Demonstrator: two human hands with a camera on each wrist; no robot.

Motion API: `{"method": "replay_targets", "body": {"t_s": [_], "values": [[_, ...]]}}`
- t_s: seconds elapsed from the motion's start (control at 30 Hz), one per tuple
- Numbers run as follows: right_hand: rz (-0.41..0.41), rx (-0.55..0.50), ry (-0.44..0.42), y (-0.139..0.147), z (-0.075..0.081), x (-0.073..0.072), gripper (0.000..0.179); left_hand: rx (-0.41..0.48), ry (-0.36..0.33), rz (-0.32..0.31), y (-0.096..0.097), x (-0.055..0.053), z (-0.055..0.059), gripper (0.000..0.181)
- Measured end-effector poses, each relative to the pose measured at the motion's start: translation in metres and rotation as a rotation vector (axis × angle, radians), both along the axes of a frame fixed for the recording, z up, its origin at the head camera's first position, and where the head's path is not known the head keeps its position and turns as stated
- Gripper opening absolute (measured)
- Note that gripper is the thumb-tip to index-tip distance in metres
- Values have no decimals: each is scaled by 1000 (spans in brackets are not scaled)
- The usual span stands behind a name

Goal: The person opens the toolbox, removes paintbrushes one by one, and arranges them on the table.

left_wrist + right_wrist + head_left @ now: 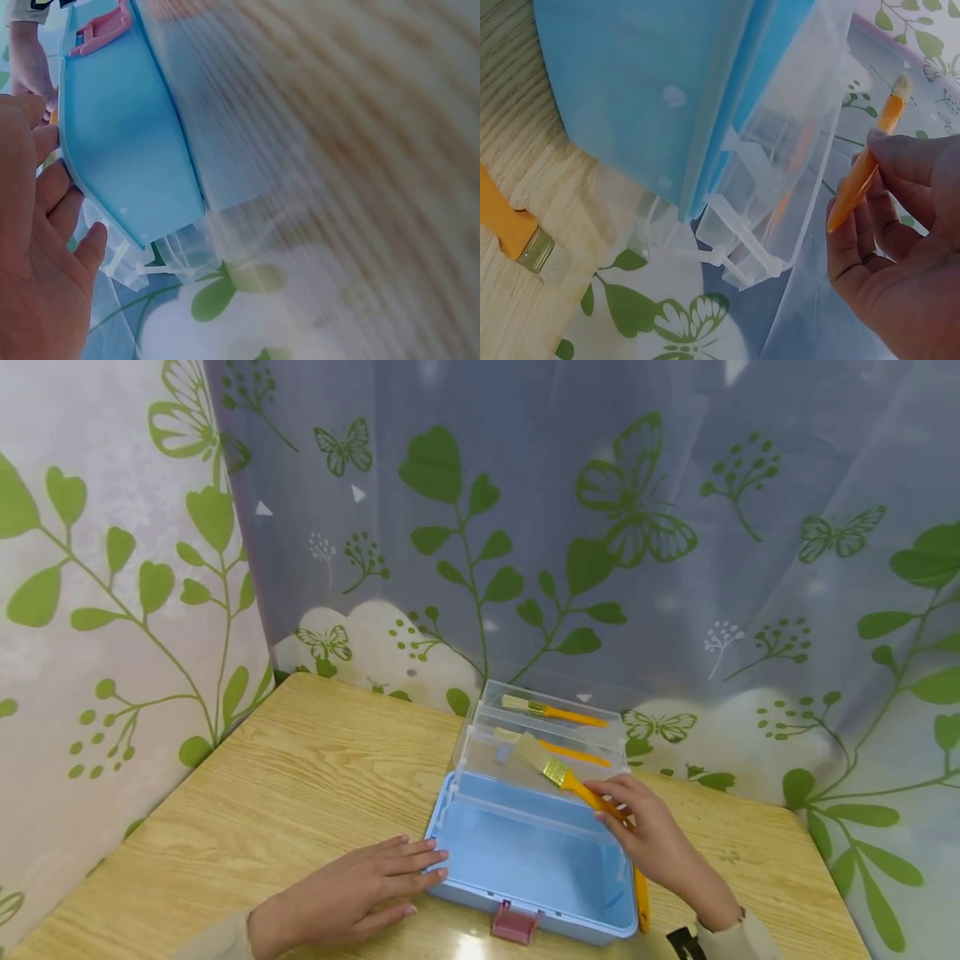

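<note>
My right hand (652, 835) pinches the orange handle of a paintbrush (566, 777), its pale bristles pointing up and left over the back of a light blue box (525, 852). In the right wrist view, the thumb and fingers of this hand (900, 217) close round the handle. The box stands with its clear lid tipped back and a pink latch (513, 923) at the front. My left hand (360, 889) lies at the box's left edge, fingers extended with the tips at the rim; the left wrist view shows them along the blue side wall (124, 135).
Clear trays (480, 739) rise behind the box, with two orange-handled brushes (573, 717) in them. Another brush (514, 229) lies on the wooden table (322, 760) along the box's right side. A leaf-patterned curtain (525, 527) hangs behind the table.
</note>
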State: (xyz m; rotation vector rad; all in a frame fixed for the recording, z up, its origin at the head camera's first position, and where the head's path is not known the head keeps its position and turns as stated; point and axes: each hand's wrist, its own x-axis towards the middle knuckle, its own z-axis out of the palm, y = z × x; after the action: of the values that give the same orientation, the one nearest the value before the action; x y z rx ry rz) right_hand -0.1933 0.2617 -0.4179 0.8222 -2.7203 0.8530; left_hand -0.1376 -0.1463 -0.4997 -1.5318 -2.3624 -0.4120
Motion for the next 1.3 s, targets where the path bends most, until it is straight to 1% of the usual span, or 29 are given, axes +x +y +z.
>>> {"method": "replay_targets", "body": {"t_s": [0.17, 0.3, 0.37, 0.6, 0.8, 1.07, 1.3], "values": [[-3, -48, 72, 6, -1, 4, 45, -9, 0, 6, 0, 0, 0, 50], [-24, -68, 103, 9, -1, 8, 47, -14, 14, 5, 1, 0, -1, 49], [-40, -72, 109, 10, -1, 9, 46, -17, 19, 5, 1, 0, -1, 49], [-126, -84, 93, 15, -3, 15, 44, -12, 40, -3, 2, -1, -1, 49], [-163, -121, 145, 18, -5, 18, 44, -3, 63, -13, 2, -1, -1, 51], [-219, -167, 208, 21, -8, 19, 42, -13, 49, 1, 1, -1, -3, 50], [-277, -191, 210, 24, -10, 23, 42, -16, 43, 8, 2, -1, -3, 51]]}}
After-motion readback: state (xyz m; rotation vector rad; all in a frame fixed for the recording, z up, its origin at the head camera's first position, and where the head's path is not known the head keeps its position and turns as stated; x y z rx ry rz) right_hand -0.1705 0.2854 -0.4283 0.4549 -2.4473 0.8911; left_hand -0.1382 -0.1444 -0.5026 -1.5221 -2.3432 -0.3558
